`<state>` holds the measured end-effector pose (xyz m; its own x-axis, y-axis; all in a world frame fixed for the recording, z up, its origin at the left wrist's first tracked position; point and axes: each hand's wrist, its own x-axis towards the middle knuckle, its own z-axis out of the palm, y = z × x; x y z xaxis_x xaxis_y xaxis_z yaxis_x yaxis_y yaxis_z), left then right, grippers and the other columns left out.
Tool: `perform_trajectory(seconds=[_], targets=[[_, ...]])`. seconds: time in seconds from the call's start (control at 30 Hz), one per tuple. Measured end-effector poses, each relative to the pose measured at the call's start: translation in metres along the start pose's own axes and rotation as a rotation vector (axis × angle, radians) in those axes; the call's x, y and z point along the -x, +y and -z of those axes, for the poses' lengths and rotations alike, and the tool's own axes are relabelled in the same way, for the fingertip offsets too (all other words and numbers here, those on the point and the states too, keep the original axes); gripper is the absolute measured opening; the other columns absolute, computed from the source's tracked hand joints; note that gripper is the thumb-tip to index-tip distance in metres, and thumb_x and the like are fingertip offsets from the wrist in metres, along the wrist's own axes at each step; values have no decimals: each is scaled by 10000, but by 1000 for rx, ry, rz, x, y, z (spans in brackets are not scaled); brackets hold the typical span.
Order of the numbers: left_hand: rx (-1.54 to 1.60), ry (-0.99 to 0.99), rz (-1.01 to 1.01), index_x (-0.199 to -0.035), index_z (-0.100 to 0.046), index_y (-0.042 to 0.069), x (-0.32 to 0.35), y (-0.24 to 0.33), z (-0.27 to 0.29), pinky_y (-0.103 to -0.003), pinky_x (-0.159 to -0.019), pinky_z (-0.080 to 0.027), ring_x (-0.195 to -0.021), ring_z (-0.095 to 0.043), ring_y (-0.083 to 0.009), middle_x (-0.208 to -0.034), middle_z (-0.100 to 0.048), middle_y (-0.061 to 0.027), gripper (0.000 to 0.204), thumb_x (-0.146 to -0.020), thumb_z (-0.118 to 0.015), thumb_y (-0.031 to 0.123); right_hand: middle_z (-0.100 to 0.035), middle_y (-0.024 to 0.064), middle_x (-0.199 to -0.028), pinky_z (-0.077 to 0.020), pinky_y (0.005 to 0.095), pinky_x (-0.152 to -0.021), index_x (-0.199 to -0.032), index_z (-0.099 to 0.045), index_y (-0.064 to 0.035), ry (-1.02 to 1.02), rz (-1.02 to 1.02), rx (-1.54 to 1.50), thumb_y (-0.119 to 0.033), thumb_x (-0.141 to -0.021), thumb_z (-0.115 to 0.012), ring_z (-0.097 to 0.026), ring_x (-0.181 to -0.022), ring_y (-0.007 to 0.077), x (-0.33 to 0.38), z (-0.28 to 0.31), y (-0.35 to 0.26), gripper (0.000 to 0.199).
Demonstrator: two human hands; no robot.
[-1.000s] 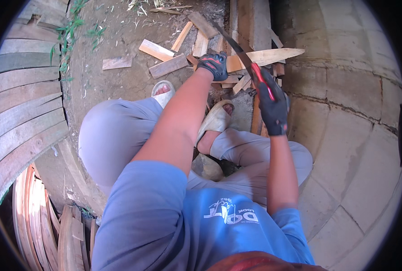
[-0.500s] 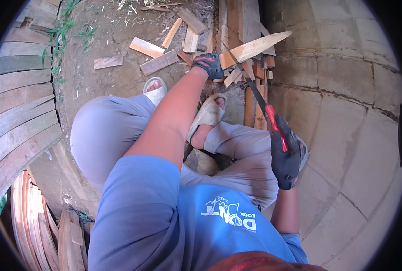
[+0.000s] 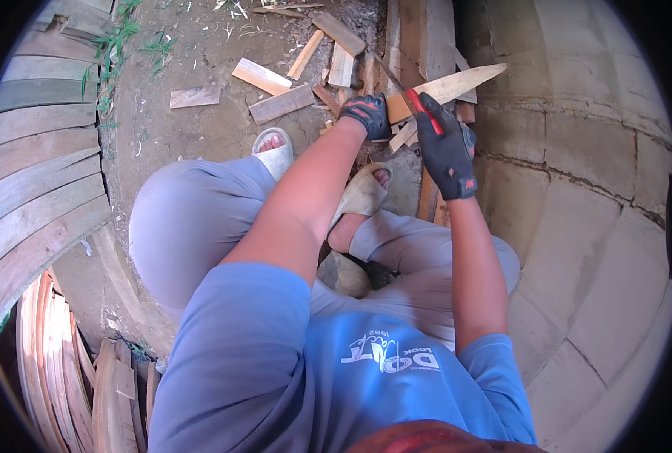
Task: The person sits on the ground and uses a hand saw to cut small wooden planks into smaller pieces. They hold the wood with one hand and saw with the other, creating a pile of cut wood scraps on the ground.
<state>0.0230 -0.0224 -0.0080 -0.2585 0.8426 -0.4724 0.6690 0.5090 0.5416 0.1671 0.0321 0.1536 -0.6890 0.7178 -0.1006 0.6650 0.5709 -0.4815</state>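
Note:
My left hand (image 3: 366,115), in a dark glove, is closed on the near-left end of a pale wooden board (image 3: 460,84) that tapers to a point at the right. In my gloved right hand (image 3: 449,153) is a handsaw (image 3: 424,111) with a red handle, the fingers wrapped round it. Its dark blade slants up and left across the board, close beside my left hand. The handle is now right at the board's near edge. My right hand hides part of the board, and the teeth are too small to make out.
Several cut wood pieces (image 3: 281,104) lie on the dirt ground beyond my left foot. Long planks (image 3: 435,38) stand at the far side. A plank wall (image 3: 38,162) runs along the left, with stacked boards (image 3: 49,355) below. Concrete paving (image 3: 577,181) covers the right.
My right hand has pushed the handsaw forward and left, bringing the handle up to the board. My left hand keeps its hold on the board; the whole view has shifted slightly.

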Motion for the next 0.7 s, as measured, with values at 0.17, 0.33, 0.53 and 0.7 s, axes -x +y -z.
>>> perform_trajectory(seconds=[0.17, 0.33, 0.53, 0.7], targets=[[-5, 29, -30, -1304, -643, 2, -3, 0, 13, -483, -1016, -571, -1216, -700, -382, -1299, -709, -248, 761, -759, -804, 508, -753, 211, -1226, -554, 430, -983, -1367, -710, -99, 118, 84, -130, -296, -1046, -614, -727, -1146, 357, -3, -20, 25, 388], [57, -132, -84, -1280, -666, -28, -4, -9, 24, -462, -1001, -577, -1179, -720, -368, -1276, -719, -265, 753, -731, -783, 474, -752, 200, -1237, -562, 433, -957, -1408, -679, -115, 129, 43, -283, -276, -1052, -609, -725, -1161, 357, 17, -25, 43, 397], [-1, -184, -90, -1305, -672, -7, -9, -10, 28, -456, -1004, -568, -1194, -712, -357, -1297, -711, -262, 734, -720, -728, 433, -743, 178, -1256, -563, 455, -948, -1428, -672, -183, 136, 41, -134, -274, -1054, -608, -719, -1143, 380, 41, -6, 30, 390], [29, -194, -64, -1369, -627, 21, -13, -11, 22, -453, -1042, -537, -1231, -680, -383, -1342, -690, -248, 767, -728, -710, 434, -751, 161, -1262, -566, 439, -924, -1418, -681, -158, 111, 0, -76, -211, -1030, -646, -739, -1123, 353, 127, 58, 2, 393]])
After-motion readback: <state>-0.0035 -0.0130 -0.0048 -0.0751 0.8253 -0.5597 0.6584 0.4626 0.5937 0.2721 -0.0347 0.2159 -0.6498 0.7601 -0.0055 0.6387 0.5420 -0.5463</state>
